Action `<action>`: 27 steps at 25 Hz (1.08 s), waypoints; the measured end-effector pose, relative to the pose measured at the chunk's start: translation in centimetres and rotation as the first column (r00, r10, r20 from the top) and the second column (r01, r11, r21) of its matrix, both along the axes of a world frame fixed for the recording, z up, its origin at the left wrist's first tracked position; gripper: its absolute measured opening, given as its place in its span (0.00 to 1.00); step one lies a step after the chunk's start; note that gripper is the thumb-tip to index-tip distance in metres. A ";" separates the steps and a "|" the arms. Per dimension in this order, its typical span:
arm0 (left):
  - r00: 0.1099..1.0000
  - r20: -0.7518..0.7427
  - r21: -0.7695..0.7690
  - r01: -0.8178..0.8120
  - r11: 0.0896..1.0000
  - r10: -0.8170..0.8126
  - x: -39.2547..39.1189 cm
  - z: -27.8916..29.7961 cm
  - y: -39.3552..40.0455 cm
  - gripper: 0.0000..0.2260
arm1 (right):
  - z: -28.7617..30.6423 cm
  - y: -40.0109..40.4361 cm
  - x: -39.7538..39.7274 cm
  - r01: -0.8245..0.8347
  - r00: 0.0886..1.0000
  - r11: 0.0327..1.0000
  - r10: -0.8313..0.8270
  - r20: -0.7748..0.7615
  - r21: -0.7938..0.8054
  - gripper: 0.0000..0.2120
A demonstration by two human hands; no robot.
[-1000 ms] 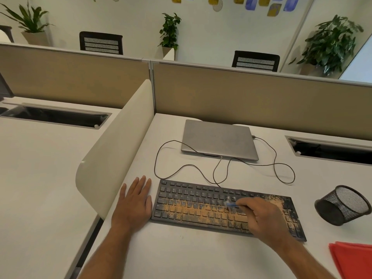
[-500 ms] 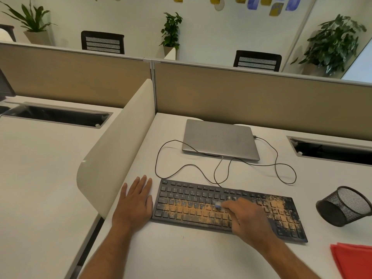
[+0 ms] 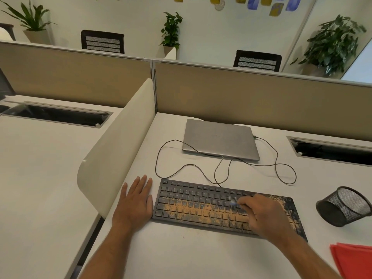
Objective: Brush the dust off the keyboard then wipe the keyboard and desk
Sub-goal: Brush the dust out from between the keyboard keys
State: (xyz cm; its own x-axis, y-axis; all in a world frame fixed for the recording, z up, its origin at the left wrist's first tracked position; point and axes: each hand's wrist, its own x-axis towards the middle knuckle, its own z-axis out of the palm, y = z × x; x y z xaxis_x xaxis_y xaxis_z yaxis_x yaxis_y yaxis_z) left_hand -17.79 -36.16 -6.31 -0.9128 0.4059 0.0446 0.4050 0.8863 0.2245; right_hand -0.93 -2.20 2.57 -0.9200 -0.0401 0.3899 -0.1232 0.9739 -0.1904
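The counter (image 3: 201, 256) is a smooth, matt white slab, bounded at its far edge by a tan fabric partition (image 3: 241, 97) and at its left edge by a rounded cream divider (image 3: 112, 158). Toward the far edge lies a closed laptop (image 3: 219, 137), a flat grey metal slab with rounded corners, from which a thin dark cable (image 3: 281, 170) is looped loosely across the surface.

The keyboard (image 3: 191, 200) lies near the front edge, a low black plastic board whose middle and right keys are coated with powdery orange dust (image 3: 193, 210). Since a second ago the brush (image 3: 233, 202) has been swept left across the middle keys and drawn back right; its small, pale blue, blurred tip is now seen over the upper rows. Little dust appears to have been shifted, so the brushing step is judged to be barely under way, with both wiping steps still undone.

At the right edge a black wire-mesh cup (image 3: 344, 206) lies tipped on its side, and at the front right corner a folded red cloth (image 3: 354, 260), soft in look, is partly cut off by the frame.

The left hand (image 3: 134, 204) is pressed flat on the counter just beside the keyboard's left end, its fingers straight and close together. The right hand (image 3: 263, 214) is held over the keyboard's right half, its fingers curled and pinched on the brush.
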 end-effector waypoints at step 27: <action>1.000 -0.007 0.006 0.001 1.000 -0.001 0.0 -0.2 -0.1 0.33 | -0.8 -2.9 -2.2 -0.033 0.999 0.983 0.036 0.013 -0.179 0.07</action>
State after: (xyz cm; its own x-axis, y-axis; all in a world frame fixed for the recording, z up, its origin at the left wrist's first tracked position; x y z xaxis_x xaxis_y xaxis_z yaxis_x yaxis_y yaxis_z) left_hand -17.83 -36.26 -6.46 -0.9120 0.4068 0.0531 0.4078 0.8844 0.2271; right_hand -3.15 -5.05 1.73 -0.9255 -0.0028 0.3787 -0.1514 0.9193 -0.3632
